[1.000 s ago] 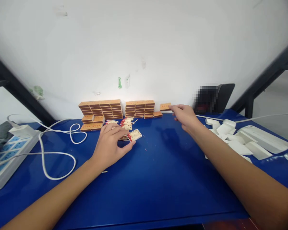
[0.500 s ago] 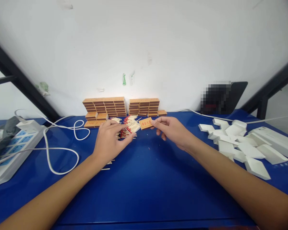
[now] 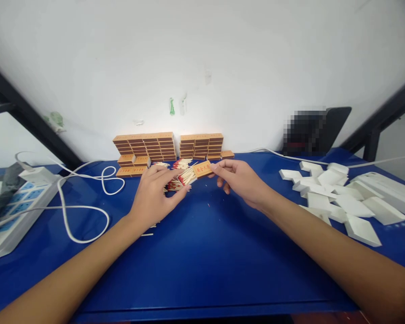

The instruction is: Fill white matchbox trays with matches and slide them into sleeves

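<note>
My left hand (image 3: 153, 191) is closed around a small matchbox tray (image 3: 188, 176) filled with matches, red heads toward the palm. Between the thumb and fingers of my right hand (image 3: 239, 181) is an orange matchbox sleeve (image 3: 201, 169) with red lettering. The sleeve meets the tray's right end; how far the tray sits inside it I cannot tell. Loose matches (image 3: 183, 163) lie in a heap behind and beneath my left hand, partly hidden by it. A few more matches (image 3: 147, 234) stick out near my left wrist.
Stacked matchboxes (image 3: 143, 146) and a second stack (image 3: 201, 146) stand against the wall. White empty-looking trays (image 3: 324, 198) are heaped at right, by a white case (image 3: 388, 191). A power strip (image 3: 27, 202) and looped white cable (image 3: 67, 225) lie at left on the blue table (image 3: 202, 265).
The sleeve in my right hand has moved left against the tray's end, closing the small gap between them. My left hand keeps its hold. The camera view has shifted slightly.
</note>
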Demonstrator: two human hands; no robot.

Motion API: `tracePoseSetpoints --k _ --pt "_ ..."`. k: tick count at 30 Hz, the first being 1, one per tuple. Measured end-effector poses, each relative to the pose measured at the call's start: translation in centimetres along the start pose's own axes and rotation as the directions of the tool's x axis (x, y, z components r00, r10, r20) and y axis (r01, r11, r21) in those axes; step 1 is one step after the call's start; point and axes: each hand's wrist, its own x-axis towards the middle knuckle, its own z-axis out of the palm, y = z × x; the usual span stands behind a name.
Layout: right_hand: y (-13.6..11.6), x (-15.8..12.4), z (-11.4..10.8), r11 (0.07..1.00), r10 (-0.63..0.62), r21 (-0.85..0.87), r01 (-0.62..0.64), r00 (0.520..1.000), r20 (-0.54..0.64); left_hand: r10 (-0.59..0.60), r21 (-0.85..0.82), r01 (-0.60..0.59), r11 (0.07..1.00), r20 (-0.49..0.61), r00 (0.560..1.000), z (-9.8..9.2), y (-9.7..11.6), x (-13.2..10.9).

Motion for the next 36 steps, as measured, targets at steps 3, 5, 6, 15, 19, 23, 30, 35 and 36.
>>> tracePoseSetpoints --k 3,5,6,15,19,23,30,35,36 --pt "0.03 -0.05 0.02 1.000 -0.002 -0.002 0.002 1.000 0.005 0.041 -0.050 -0.040 0.998 0.030 0.999 0.04 0.07 0.02" --pt "0.02 -0.08 0.02 1.000 -0.006 0.005 0.006 1.000 0.002 0.078 -0.098 -0.074 0.992 0.042 0.996 0.07 0.06 0.05" --pt "0.02 -0.09 0.01 1.000 -0.008 0.011 0.008 1.000 0.000 0.096 -0.121 -0.090 0.989 0.046 0.994 0.10 0.03 0.07" --pt "0.06 -0.02 0.09 0.999 0.023 0.047 -0.023 1.000 -0.007 0.155 -0.158 -0.143 0.977 0.066 0.986 0.22 -0.35 0.12" --pt "-0.11 -0.03 0.09 0.998 0.024 0.053 -0.023 1.000 -0.017 0.166 -0.173 -0.151 0.973 0.077 0.983 0.23 -0.36 0.13" --pt "-0.15 -0.06 0.07 0.999 0.019 0.045 -0.019 1.000 -0.007 0.175 -0.149 -0.161 0.976 0.089 0.981 0.21 -0.41 0.09" --pt "0.25 0.01 0.17 0.998 -0.032 0.047 0.031 0.999 0.005 0.215 -0.152 -0.206 0.967 0.044 0.976 0.20 -0.73 0.10" --pt "0.00 -0.04 0.08 0.997 -0.067 0.029 0.067 0.998 0.010 0.223 -0.172 -0.215 0.961 0.029 0.974 0.23 -0.59 0.02" --pt "-0.09 -0.09 0.08 0.998 -0.060 0.025 0.060 0.998 0.005 0.213 -0.183 -0.205 0.962 0.028 0.977 0.23 -0.53 0.01"
